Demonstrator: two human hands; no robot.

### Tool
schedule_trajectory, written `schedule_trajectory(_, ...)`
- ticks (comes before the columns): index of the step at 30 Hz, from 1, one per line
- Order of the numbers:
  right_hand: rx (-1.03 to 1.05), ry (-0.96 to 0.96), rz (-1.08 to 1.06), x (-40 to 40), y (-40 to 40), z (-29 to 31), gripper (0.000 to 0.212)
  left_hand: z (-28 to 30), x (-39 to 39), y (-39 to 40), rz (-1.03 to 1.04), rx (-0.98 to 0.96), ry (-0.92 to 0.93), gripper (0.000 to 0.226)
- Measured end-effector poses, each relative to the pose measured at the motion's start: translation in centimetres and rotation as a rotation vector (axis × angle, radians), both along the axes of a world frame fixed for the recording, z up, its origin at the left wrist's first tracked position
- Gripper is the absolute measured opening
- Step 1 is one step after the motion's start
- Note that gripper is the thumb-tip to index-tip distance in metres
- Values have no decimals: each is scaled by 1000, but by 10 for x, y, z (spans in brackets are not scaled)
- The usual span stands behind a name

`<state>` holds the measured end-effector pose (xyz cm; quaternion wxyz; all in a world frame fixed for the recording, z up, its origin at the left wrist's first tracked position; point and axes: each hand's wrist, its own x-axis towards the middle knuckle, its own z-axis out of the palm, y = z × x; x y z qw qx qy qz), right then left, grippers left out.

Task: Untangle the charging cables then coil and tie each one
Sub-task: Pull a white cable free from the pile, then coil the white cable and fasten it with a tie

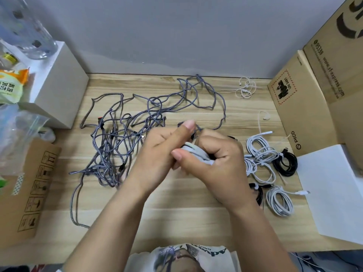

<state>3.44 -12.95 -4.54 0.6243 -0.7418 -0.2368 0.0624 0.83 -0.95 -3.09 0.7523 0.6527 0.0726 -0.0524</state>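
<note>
A big tangle of grey braided cables [121,138] sprawls over the left and middle of the wooden table [176,195]. Both hands meet at the table's middle around a small light-grey cable coil [193,152]. My right hand [218,160] grips the coil with curled fingers. My left hand [163,148] holds it from the left, thumb raised. A grey braided strand [216,99] runs from the hands back toward the far loops. Most of the coil is hidden by the fingers.
Coiled white cables [259,156] [280,201] and black coils [285,162] [258,193] lie at the right. A thin white cable [245,89] lies at the back right. Cardboard boxes [306,99] stand right, a white box [57,85] and flat cardboard [27,189] left, white paper [334,189] near right.
</note>
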Motion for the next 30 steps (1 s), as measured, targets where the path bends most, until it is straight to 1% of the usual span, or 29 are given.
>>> schedule_trajectory(1, -55, -74, -11, 1, 0, -1, 43, -2, 2, 3, 0, 37, -14, 54)
schedule_trajectory(2, -59, -69, 28, 2, -2, -1, 39, -3, 3, 7, -56, 60, -8, 52)
schedule_trajectory(5, -38, 133, 292, 12, -11, 3, 19, -4, 4, 23, -396, 91, 16, 55)
schedule_trajectory(6, -66, 194, 353, 17, -15, 5, 17, -4, 4, 27, -477, 85, 19, 54)
schedule_trajectory(8, -176, 210, 401, 28, -20, 8, 29, -7, 6, 30, -546, 92, 32, 54)
schedule_trajectory(10, -279, 163, 436, 42, -22, 8, 42, -12, 11, 27, -530, 112, 50, 53)
schedule_trajectory(12, -321, 149, 457, 55, -23, 6, 46, -14, 15, 17, -452, 84, 49, 44)
schedule_trajectory(14, -313, 172, 447, 73, -22, 2, 50, -19, 21, 7, -289, -4, 62, 34)
schedule_trajectory(17, -242, 236, 510, 108, -25, -9, 62, -30, 33, -2, -84, -152, 113, 35)
schedule_trajectory(18, -216, 293, 470, 124, -28, -16, 62, -34, 36, -2, -43, -167, 129, 37)
schedule_trajectory(19, -202, 346, 360, 140, -32, -26, 55, -37, 36, -2, -15, -170, 143, 38)
schedule_trajectory(21, -214, 387, 10, 179, -44, -60, 28, -43, 38, -3, 27, -174, 165, 36)
schedule_trajectory(22, -264, 381, -191, 200, -50, -80, 16, -46, 40, -3, 46, -180, 176, 35)
schedule_trajectory(23, -356, 384, -375, 218, -58, -100, 10, -49, 41, -3, 61, -187, 184, 33)
schedule_trajectory(24, -481, 410, -518, 231, -67, -116, 14, -51, 42, -3, 74, -192, 192, 32)
schedule_trajectory(25, -625, 461, -593, 241, -77, -131, 28, -53, 44, -3, 85, -201, 195, 29)
schedule_trajectory(27, -893, 576, -591, 252, -93, -152, 52, -57, 48, -2, 102, -215, 204, 29)
schedule_trajectory(28, -983, 614, -563, 252, -98, -158, 58, -58, 49, -2, 107, -214, 209, 32)
schedule_trajectory(30, -1051, 624, -543, 250, -101, -169, 63, -59, 52, -2, 115, -205, 214, 34)
